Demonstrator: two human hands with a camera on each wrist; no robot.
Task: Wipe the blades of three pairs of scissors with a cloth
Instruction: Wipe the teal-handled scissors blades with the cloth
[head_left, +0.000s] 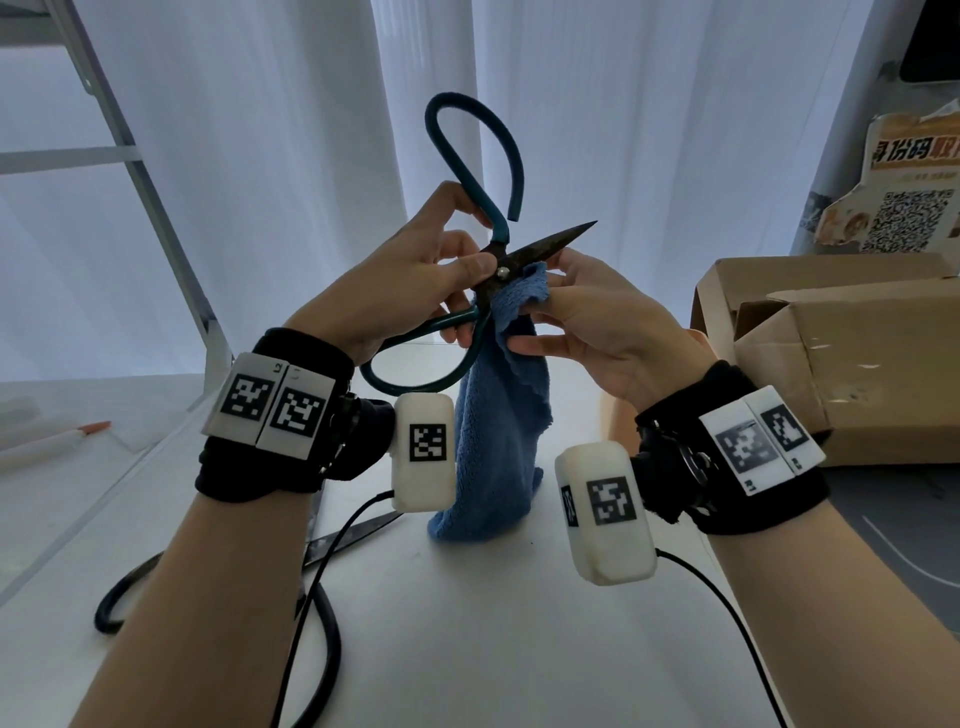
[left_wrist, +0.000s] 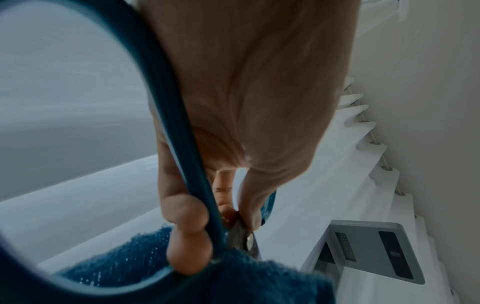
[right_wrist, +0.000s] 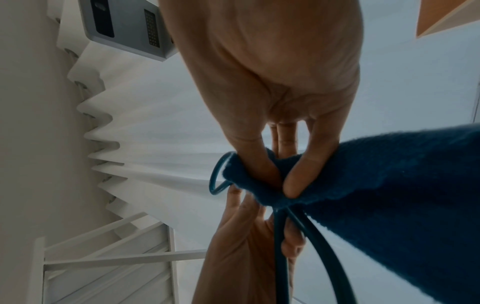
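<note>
Head view: left hand (head_left: 410, 270) grips teal scissors (head_left: 498, 260); right hand (head_left: 597, 322) pinches blue cloth (head_left: 498, 415), hiding one blade; poster (head_left: 914, 208) writing partly legible.

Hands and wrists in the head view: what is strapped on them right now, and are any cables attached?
Both forearms are bare. The left hand and right hand each have a black fabric wristband carrying paired white plates printed with black square markers. A rounded white pod with its own marker hangs under each wrist, and a thin black cable trails from each pod.
</note>
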